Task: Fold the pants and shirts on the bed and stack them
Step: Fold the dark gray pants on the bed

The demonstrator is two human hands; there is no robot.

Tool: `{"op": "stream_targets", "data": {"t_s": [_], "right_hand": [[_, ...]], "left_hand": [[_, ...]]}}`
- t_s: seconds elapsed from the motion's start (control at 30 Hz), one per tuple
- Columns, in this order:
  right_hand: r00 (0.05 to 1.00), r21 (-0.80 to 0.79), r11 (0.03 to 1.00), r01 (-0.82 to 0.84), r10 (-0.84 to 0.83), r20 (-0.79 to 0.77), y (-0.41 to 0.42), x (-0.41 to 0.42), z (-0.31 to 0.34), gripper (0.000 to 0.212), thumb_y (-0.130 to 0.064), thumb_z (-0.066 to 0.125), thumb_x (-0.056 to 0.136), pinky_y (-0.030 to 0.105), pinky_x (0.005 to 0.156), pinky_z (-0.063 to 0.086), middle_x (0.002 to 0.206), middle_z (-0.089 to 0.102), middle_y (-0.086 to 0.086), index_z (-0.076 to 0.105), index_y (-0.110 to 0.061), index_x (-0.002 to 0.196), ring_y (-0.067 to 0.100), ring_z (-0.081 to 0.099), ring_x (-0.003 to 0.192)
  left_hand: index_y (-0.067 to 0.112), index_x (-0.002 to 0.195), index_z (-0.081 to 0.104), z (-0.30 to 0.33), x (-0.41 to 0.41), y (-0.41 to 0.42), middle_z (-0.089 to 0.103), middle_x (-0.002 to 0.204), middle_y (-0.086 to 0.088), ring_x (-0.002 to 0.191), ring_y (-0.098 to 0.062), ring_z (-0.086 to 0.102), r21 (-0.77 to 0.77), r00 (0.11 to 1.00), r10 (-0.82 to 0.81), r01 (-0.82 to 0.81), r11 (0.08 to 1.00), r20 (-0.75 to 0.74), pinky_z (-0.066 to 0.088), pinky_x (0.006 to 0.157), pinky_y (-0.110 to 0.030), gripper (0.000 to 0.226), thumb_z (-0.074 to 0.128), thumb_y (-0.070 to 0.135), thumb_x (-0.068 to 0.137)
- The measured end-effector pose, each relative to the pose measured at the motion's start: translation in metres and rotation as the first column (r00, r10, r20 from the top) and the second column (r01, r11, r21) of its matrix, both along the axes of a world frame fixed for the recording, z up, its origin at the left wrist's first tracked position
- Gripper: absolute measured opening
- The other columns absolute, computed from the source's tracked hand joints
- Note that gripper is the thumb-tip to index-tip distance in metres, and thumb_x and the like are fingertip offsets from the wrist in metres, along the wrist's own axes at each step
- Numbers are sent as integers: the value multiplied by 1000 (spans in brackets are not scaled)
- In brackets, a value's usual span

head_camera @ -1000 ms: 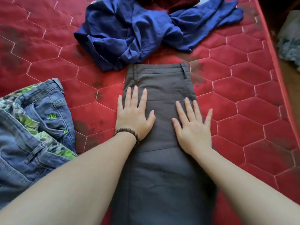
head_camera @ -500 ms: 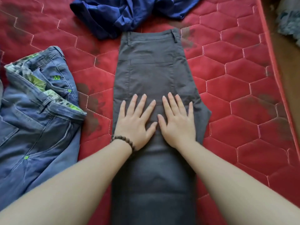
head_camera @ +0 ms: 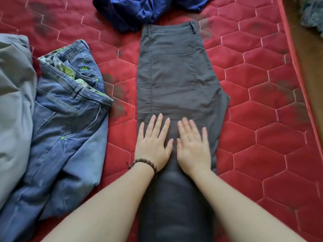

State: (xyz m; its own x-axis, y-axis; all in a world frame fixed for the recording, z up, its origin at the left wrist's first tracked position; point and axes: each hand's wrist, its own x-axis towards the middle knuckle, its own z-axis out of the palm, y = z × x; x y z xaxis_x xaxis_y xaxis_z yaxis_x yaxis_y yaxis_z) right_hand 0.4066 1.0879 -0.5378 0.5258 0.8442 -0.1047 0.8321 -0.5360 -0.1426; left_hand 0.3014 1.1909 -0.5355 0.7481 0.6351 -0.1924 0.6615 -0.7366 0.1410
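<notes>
Grey pants (head_camera: 176,70) lie folded lengthwise down the middle of the red quilted bed (head_camera: 262,119), waistband at the far end. My left hand (head_camera: 153,142), with a bead bracelet at the wrist, lies flat on the pants below the back pocket, fingers straight. Beside it, my right hand (head_camera: 192,145) presses flat on the same cloth, fingers spread. The legs of the pants run under my forearms toward me. Blue jeans (head_camera: 64,130) with a green-patterned waistband lining lie crumpled at the left. A dark blue shirt (head_camera: 139,11) is bunched at the far edge.
A light grey garment (head_camera: 14,102) is heaped at the far left, next to the jeans. The bed's right edge (head_camera: 297,67) runs along a brown floor strip, with a fuzzy grey thing (head_camera: 312,13) in the top right corner.
Both hands have slid down the grey pants toward me, away from the waistband, and come closer together. The view has shifted so the light grey garment now shows at the left.
</notes>
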Motion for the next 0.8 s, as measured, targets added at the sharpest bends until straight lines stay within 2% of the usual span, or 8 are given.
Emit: {"op": "stream_targets", "data": {"t_s": [0.07, 0.13, 0.23, 0.33, 0.4, 0.6, 0.73, 0.8], "right_hand": [[997, -132, 990, 47, -40, 59, -17, 17, 0, 65, -53, 31, 97, 50, 119, -2, 161, 12, -1, 17, -24, 153, 17, 10, 149], [986, -197, 971, 134, -110, 127, -35, 29, 7, 66, -55, 24, 99, 53, 118, -4, 162, 8, 2, 13, -21, 154, 19, 4, 149], [963, -83, 979, 187, -166, 213, -48, 10, 24, 59, -28, 44, 98, 57, 117, 5, 158, 20, 17, 29, -2, 149, 32, 16, 147], [996, 43, 999, -10, 6, 84, -62, -61, 19, 57, -12, 57, 90, 53, 116, 21, 151, 35, 19, 41, 4, 141, 34, 31, 141], [1000, -12, 1000, -16, 15, -24, -74, -94, 12, 60, -17, 56, 93, 46, 119, 19, 155, 28, 11, 34, -3, 147, 26, 24, 145], [998, -107, 992, 67, -67, 0, -100, -82, 5, 64, -47, 22, 97, 49, 120, -1, 161, 13, 2, 19, -17, 153, 16, 10, 149], [990, -176, 976, 129, -118, 73, -139, -74, 8, 66, -49, 19, 100, 54, 117, -9, 162, 1, 2, 5, -14, 153, 16, -3, 149], [989, -141, 983, 119, -105, 102, -153, -87, 13, 65, -43, 27, 100, 57, 117, -6, 162, 6, 8, 12, -8, 153, 21, 2, 149]], "left_hand": [[27, 154, 8, -4, -15, 10, 3, 162, 2, 149, -20, 1, 26, 999, 33, -32, 999, -36, 2, 120, -46, 65, 23, 51, 96], [24, 154, 2, 0, -26, 14, 0, 163, 0, 149, -22, -3, 51, 992, 90, -86, 995, -90, -2, 119, -48, 65, 23, 50, 98], [11, 154, 3, 13, -28, -6, 0, 162, -10, 149, -27, -3, 103, 992, 99, -90, 991, -80, -4, 118, -49, 66, 26, 40, 99], [4, 151, 20, 21, -33, -68, 16, 159, -15, 148, -29, 12, -54, 994, -65, 71, 996, 92, 5, 119, -43, 60, 17, 27, 95], [9, 151, 21, 19, -45, -98, 16, 160, -11, 148, -23, 11, -133, 993, -97, 105, 986, 64, 2, 118, -38, 64, 6, 26, 92], [23, 154, 5, -1, -79, -92, 2, 162, 1, 149, -19, 0, 9, 997, 43, -43, 999, -62, 0, 120, -43, 63, 21, 44, 97], [15, 153, -8, 1, -97, -110, -7, 162, -3, 149, -21, -7, 106, 968, 201, -186, 977, -151, -4, 118, -50, 66, 16, 46, 98], [11, 153, -6, 5, -101, -138, -8, 162, -8, 149, -23, -8, 104, 978, 174, -162, 981, -116, -6, 117, -50, 67, 15, 43, 97]]}}
